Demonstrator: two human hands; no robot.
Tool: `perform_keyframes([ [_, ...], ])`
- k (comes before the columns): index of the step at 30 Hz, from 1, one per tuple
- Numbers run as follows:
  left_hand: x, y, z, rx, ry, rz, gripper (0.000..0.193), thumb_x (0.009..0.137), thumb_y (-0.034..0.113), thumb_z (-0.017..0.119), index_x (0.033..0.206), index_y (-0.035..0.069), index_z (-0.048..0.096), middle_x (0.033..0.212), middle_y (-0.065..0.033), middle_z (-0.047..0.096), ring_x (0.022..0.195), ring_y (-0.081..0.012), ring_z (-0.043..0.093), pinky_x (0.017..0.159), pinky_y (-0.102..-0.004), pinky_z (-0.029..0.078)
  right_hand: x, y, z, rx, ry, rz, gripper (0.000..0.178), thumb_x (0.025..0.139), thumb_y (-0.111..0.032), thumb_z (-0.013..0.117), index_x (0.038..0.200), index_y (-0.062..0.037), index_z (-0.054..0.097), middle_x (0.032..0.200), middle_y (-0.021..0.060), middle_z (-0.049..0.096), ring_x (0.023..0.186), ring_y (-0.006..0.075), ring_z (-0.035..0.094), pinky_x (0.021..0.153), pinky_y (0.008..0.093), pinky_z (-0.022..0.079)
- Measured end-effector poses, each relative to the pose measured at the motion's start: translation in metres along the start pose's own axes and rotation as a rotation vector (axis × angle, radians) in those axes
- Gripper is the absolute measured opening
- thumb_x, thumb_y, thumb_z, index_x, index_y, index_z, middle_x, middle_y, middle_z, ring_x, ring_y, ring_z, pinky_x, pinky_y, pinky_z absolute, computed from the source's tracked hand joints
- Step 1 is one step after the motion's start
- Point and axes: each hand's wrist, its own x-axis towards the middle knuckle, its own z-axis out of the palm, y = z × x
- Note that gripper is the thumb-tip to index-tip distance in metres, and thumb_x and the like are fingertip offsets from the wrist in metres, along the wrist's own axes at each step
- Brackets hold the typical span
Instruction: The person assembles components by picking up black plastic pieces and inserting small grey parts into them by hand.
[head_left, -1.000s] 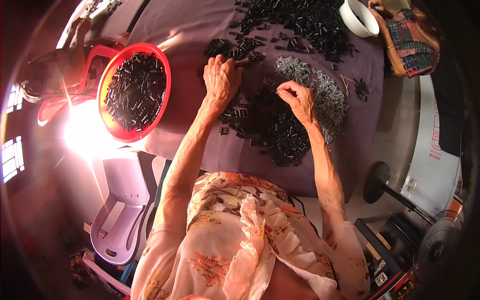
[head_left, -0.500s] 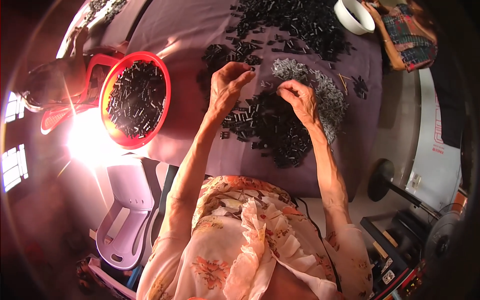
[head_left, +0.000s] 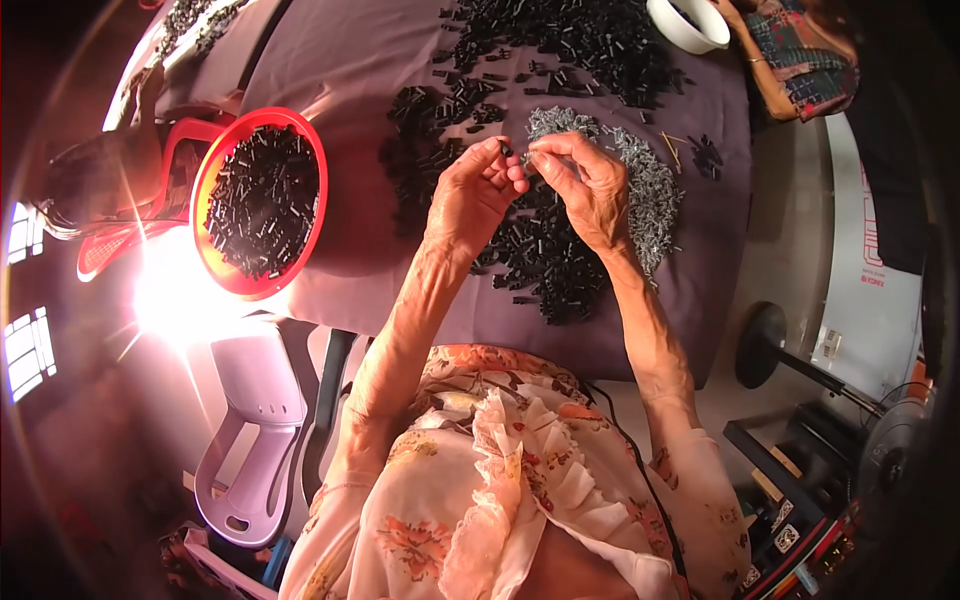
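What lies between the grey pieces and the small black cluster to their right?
Thin yellowish sticks lie between the grey pieces and the small black cluster, in the head view.

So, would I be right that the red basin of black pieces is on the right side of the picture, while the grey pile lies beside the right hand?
Not quite: the head view shows the red basin of black pieces on the left side, while the grey pile lies beside the right hand.

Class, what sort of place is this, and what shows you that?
Probably a workroom, perhaps in a home: loose black parts and grey pieces lie heaped on a cloth-covered table, and a red basin holds more black parts.
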Motion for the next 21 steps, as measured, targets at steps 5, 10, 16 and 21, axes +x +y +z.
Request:
perform_keyframes([
  [5, -0.003, -0.007, 0.008, -0.067, 0.077, -0.034, 0.013, 0.086, 0.014, 0.053, 0.089, 0.002, 0.055, 0.081, -0.0086, 0.06, 0.073, -0.0174, 0.058, 0.069, -0.0318, 0.05, 0.0, -0.002, 0.0, 0.029, 0.033, -0.003, 0.008, 0.08, -0.003, 0.06, 0.088, -0.0001, 0.06, 0.078, 0.0079, 0.062, 0.07, 0.0148, 0.061, 0.063, 0.025, 0.048],
  [10, -0.004, -0.012, 0.011, -0.096, 0.092, -0.035, 0.011, 0.087, 0.013, 0.053, 0.087, 0.003, 0.055, 0.081, -0.008, 0.06, 0.073, -0.0173, 0.059, 0.069, -0.0321, 0.05, 0.0, -0.004, 0.0, 0.024, 0.018, -0.015, 0.008, 0.081, -0.001, 0.058, 0.088, 0.0007, 0.06, 0.077, 0.0069, 0.06, 0.069, 0.0133, 0.06, 0.06, 0.0232, 0.048],
  [16, -0.002, -0.016, 0.004, -0.086, -0.013, -0.055, 0.015, 0.089, 0.017, 0.049, 0.089, 0.003, 0.055, 0.081, -0.006, 0.061, 0.077, -0.0164, 0.059, 0.077, -0.032, 0.048, -0.001, -0.003, -0.001, 0.009, 0.001, -0.046, 0.007, 0.08, -0.001, 0.059, 0.087, 0.0002, 0.06, 0.075, 0.006, 0.059, 0.065, 0.012, 0.059, 0.058, 0.0227, 0.048],
  [21, -0.004, -0.02, 0.009, -0.052, 0.089, 0.0, 0.012, 0.088, 0.015, 0.051, 0.087, 0.004, 0.054, 0.079, -0.0042, 0.057, 0.074, -0.0153, 0.056, 0.075, -0.0319, 0.048, 0.0, -0.008, 0.0, -0.156, -0.047, -0.049, 0.01, 0.077, 0.0, 0.06, 0.088, -0.0001, 0.06, 0.075, 0.0059, 0.059, 0.064, 0.0134, 0.06, 0.056, 0.0241, 0.048],
])
